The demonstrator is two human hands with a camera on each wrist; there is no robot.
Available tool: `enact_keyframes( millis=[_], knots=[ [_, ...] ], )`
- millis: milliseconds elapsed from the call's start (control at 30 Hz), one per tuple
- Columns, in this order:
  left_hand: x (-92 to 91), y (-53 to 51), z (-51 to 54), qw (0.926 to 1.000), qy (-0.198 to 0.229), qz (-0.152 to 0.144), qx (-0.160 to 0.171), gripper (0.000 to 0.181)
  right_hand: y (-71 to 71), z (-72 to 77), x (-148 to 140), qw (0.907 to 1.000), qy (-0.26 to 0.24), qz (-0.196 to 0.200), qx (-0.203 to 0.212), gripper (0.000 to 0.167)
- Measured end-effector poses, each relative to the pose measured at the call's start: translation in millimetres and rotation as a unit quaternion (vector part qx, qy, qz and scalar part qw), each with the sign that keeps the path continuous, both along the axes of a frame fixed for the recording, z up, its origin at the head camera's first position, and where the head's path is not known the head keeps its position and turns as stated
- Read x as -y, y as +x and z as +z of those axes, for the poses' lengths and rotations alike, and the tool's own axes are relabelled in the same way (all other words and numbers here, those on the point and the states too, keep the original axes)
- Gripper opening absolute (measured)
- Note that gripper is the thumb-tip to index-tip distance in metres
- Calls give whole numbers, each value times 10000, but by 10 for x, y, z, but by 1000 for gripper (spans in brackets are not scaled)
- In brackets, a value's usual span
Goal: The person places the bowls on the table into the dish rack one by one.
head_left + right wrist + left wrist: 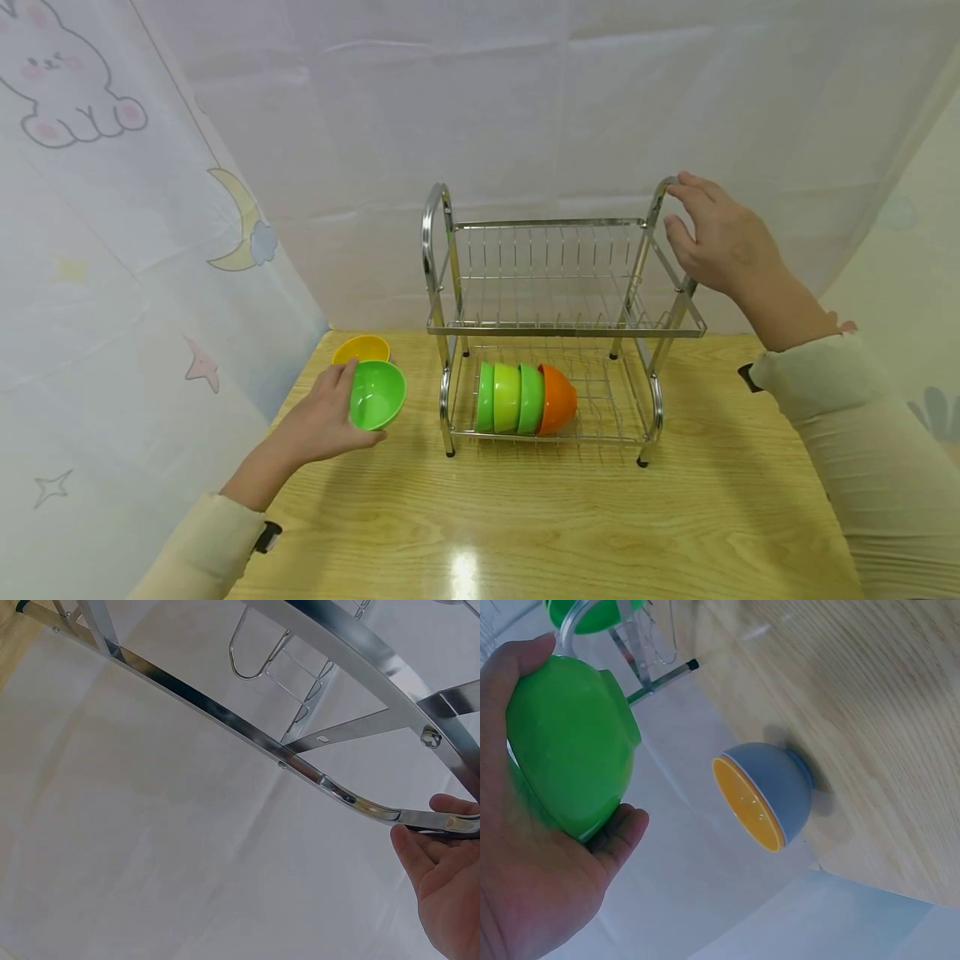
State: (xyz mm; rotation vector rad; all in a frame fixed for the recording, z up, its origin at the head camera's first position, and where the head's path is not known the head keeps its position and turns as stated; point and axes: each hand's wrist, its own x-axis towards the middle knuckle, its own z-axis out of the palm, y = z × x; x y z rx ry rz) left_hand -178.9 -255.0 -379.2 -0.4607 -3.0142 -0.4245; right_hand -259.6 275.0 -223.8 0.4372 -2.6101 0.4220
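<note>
1. The green bowl (378,396) is in my left grip (326,421), lifted above the table (555,533) and left of the rack. Its mouth is tilted, facing up and toward the rack's side.
2. That grip pinches the bowl from its left: my thumb lies along the near side and my fingers along the far side. The left wrist view shows its curved outer wall between them, the foot pointing away from my palm.
3. Just beyond it, a yellow-lined bowl (776,784) with a grey-blue outside stands upright on the table, apart from the one I hold and partly hidden in the head view.
4. To the right stands a two-tier metal rack (525,332). Its lower tier carries a row of four bowls (528,400) set on edge close together: green, yellow-green, green, then orange.
5. My right grip (727,237) holds the rack's right top rail (352,799) at the bend, thumb and fingers about the metal, well apart from the green bowl.
6. A pale printed cloth (562,108) hangs behind the table.
</note>
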Motion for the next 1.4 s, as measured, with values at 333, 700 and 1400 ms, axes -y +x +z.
enact_keyframes(
  millis=[333, 700, 1400],
  knots=[
    [-129, 42, 82, 9996, -11, -222, -146, 124, 12, 8, 8, 10000, 3, 4, 15, 54],
    [-279, 105, 168, 9991, 32, -390, -136, 126, -7, 12, 31, 10000, 58, 24, 37, 54],
    [-504, 181, 262, 9973, 121, -715, -148, 130, 33, 20, 25, 10000, 49, -33, 41, 54]
  ],
)
